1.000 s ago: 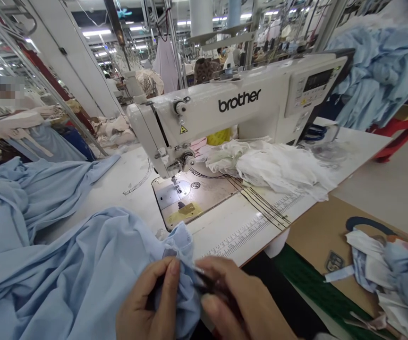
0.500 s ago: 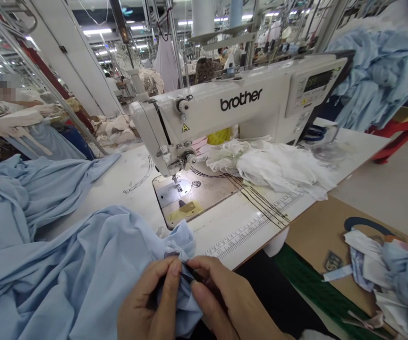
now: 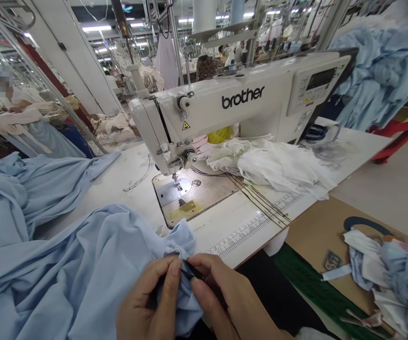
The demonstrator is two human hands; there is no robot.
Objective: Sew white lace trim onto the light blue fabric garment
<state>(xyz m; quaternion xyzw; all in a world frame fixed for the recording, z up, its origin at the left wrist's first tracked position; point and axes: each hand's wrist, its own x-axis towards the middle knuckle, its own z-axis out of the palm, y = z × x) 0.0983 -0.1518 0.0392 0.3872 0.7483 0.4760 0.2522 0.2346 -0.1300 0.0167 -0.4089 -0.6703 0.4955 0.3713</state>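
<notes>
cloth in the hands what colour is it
The cloth is plain pale blue, and it shows best in the head view.

right hand [image 3: 221, 297] | moved nearer left hand [image 3: 143, 297] | dark tool tip [image 3: 191, 273] now against blue cloth [image 3: 181, 243]

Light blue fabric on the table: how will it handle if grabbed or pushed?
The light blue fabric looks very floppy, lying in soft folds across the white table top. It is probably light for its bulk, judging by the thin, loose drape. It would likely bunch when pushed, since it puckers where the left hand pinches it.
</notes>
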